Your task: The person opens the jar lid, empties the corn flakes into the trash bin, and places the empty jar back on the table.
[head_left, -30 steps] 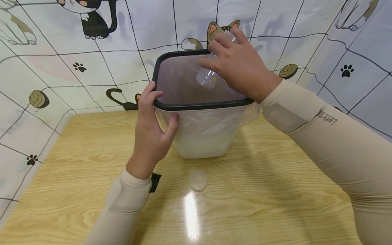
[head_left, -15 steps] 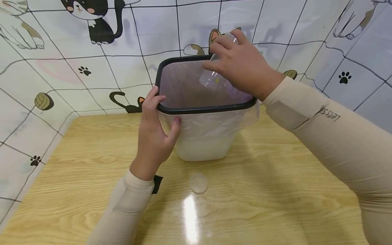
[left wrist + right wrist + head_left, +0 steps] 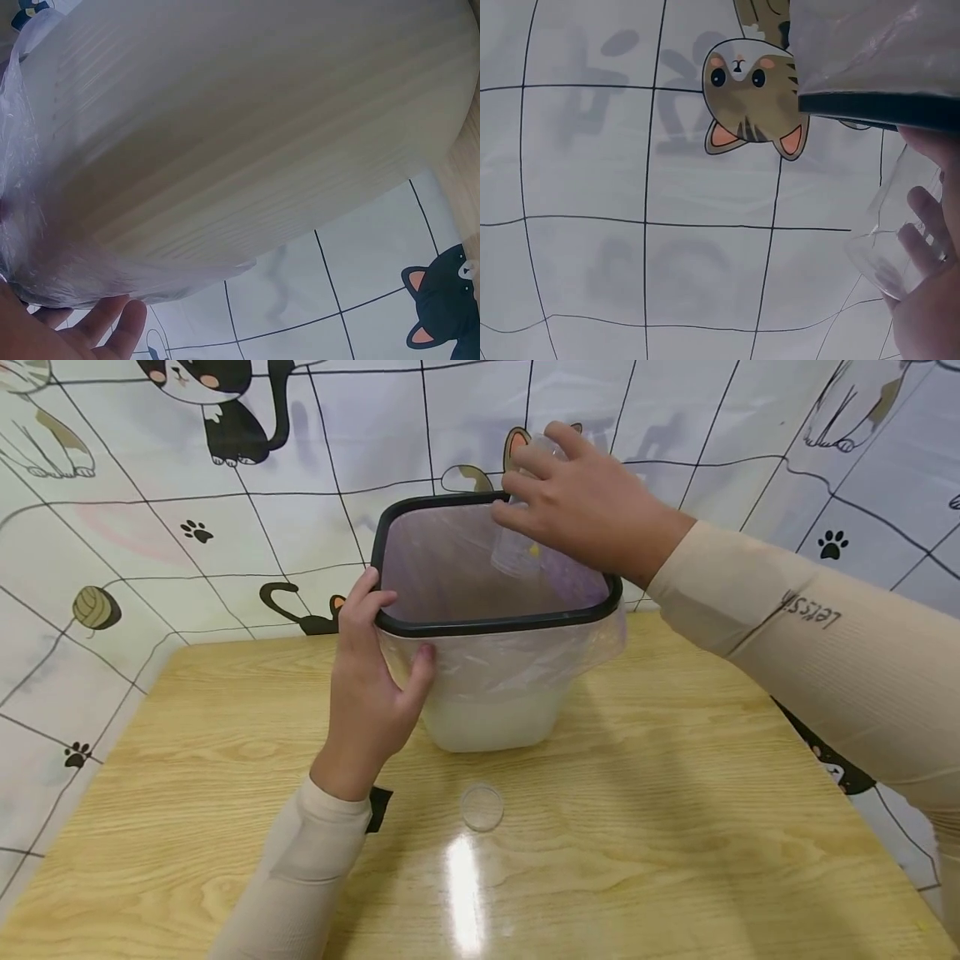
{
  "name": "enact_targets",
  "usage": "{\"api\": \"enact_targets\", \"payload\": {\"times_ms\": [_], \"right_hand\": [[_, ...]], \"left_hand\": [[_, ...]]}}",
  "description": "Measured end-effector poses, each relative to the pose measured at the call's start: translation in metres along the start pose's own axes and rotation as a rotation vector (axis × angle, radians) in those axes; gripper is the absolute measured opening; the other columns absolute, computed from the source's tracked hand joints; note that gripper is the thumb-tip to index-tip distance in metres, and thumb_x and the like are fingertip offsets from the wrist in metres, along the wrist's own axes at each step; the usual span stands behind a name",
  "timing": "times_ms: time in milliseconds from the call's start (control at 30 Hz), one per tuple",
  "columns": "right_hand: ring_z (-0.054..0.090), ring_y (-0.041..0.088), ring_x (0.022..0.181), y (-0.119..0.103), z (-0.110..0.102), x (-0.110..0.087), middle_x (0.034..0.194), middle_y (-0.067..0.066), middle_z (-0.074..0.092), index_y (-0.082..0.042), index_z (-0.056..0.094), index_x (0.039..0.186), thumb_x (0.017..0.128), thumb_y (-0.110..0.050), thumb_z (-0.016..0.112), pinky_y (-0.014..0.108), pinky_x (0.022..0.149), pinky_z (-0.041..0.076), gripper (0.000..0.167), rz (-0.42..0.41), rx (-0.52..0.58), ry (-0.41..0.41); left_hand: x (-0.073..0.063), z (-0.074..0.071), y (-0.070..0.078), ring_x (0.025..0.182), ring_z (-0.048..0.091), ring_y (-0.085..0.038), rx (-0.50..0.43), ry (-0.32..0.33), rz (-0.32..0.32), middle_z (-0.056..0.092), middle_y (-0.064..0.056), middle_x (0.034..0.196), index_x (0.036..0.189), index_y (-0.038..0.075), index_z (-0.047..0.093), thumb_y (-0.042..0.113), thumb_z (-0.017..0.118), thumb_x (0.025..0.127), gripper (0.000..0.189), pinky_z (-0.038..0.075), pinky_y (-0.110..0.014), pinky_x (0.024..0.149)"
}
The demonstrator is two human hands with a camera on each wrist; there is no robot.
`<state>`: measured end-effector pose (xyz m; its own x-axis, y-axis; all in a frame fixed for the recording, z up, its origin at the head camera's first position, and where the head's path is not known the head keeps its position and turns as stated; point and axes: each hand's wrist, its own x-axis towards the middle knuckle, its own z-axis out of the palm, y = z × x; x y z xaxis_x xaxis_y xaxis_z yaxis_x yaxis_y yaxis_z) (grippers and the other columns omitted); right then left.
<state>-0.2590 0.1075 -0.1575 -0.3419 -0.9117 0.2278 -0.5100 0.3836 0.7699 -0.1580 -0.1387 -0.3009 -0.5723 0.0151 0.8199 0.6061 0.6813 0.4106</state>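
Note:
A white trash bin [image 3: 487, 722] with a black rim and a thin clear liner bag stands at the back of the table. My left hand [image 3: 371, 693] grips its left front corner, fingertips over the rim and thumb against the outside wall. In the left wrist view, the fingers [image 3: 97, 322] lie by the bunched liner. Over the bin's opening, my right hand [image 3: 592, 510] holds a clear plastic jar [image 3: 512, 556], tilted with its lower end inside the bin. A small yellow spot shows at the jar. In the right wrist view, fingers curl around the jar [image 3: 885, 255].
A clear round lid [image 3: 482, 807] lies on the wooden table [image 3: 637, 860] in front of the bin. Next to the left wrist is a black patch [image 3: 379, 810]. Directly behind the bin hangs a white wall sheet [image 3: 375, 427] with cat drawings.
My right hand has shifted slightly left with the jar, and the right forearm has risen, baring the bin's right rim corner. The left hand keeps its hold on the bin.

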Motion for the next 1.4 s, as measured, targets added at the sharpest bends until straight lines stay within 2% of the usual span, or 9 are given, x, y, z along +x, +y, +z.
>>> {"api": "enact_targets", "payload": {"times_ms": [167, 300, 467, 800, 1133, 1233, 1400], "right_hand": [[0.045, 0.038, 0.125, 0.001, -0.002, 0.004, 0.122, 0.022, 0.058, -0.005, 0.051, 0.12, 0.089, 0.014, 0.061, 0.054, 0.107, 0.035, 0.038, -0.012, -0.039, -0.018], [0.043, 0.038, 0.132, 0.0, 0.0, 0.008, 0.131, 0.024, 0.055, -0.008, 0.053, 0.125, 0.087, 0.015, 0.063, 0.052, 0.113, 0.032, 0.046, -0.035, -0.06, -0.036], [0.042, 0.037, 0.135, 0.001, 0.006, 0.012, 0.132, 0.023, 0.055, -0.009, 0.055, 0.126, 0.089, 0.013, 0.062, 0.052, 0.114, 0.031, 0.044, -0.059, -0.075, -0.012], [0.04, 0.036, 0.138, -0.003, 0.014, 0.013, 0.139, 0.023, 0.053, -0.009, 0.054, 0.13, 0.09, 0.013, 0.061, 0.051, 0.116, 0.03, 0.047, -0.016, -0.095, -0.006], [0.044, 0.037, 0.13, 0.0, 0.018, 0.01, 0.133, 0.023, 0.055, -0.007, 0.054, 0.128, 0.094, 0.011, 0.055, 0.049, 0.112, 0.033, 0.038, 0.024, -0.088, 0.045], [0.043, 0.036, 0.136, 0.0, 0.018, 0.01, 0.14, 0.022, 0.053, -0.008, 0.054, 0.129, 0.093, 0.013, 0.057, 0.048, 0.116, 0.031, 0.042, 0.002, -0.109, 0.066], [0.031, 0.035, 0.148, -0.001, 0.02, 0.012, 0.155, 0.02, 0.04, -0.012, 0.055, 0.13, 0.089, 0.014, 0.061, 0.049, 0.123, 0.022, 0.049, -0.019, -0.146, 0.077]], "left_hand": [[0.0, -0.001, -0.001, 0.149, 0.033, -0.018, -0.002, 0.004, 0.002, 0.037, -0.012, 0.157, 0.135, 0.001, 0.039, 0.029, 0.052, 0.093, 0.052, 0.031, -0.038, 0.12], [0.0, -0.001, -0.002, 0.149, 0.034, -0.018, -0.015, 0.008, 0.002, 0.037, -0.012, 0.157, 0.135, 0.001, 0.039, 0.029, 0.053, 0.093, 0.052, 0.031, -0.038, 0.12], [0.001, 0.0, -0.002, 0.149, 0.033, -0.018, -0.018, 0.007, 0.001, 0.037, -0.012, 0.157, 0.135, 0.001, 0.04, 0.029, 0.053, 0.093, 0.052, 0.032, -0.038, 0.12], [0.001, 0.0, -0.002, 0.149, 0.033, -0.018, -0.001, 0.003, 0.005, 0.036, -0.012, 0.158, 0.135, 0.002, 0.04, 0.029, 0.053, 0.093, 0.052, 0.032, -0.038, 0.12], [0.0, 0.0, -0.002, 0.149, 0.033, -0.018, -0.003, 0.004, 0.0, 0.037, -0.012, 0.157, 0.135, 0.002, 0.04, 0.029, 0.053, 0.093, 0.052, 0.033, -0.038, 0.119], [-0.001, 0.0, -0.003, 0.149, 0.032, -0.018, -0.004, 0.0, -0.002, 0.037, -0.012, 0.157, 0.135, 0.002, 0.04, 0.029, 0.053, 0.093, 0.052, 0.032, -0.038, 0.12], [0.0, 0.001, -0.003, 0.149, 0.033, -0.018, 0.002, -0.003, -0.002, 0.036, -0.012, 0.157, 0.136, 0.003, 0.04, 0.03, 0.052, 0.093, 0.052, 0.032, -0.038, 0.12]]}}
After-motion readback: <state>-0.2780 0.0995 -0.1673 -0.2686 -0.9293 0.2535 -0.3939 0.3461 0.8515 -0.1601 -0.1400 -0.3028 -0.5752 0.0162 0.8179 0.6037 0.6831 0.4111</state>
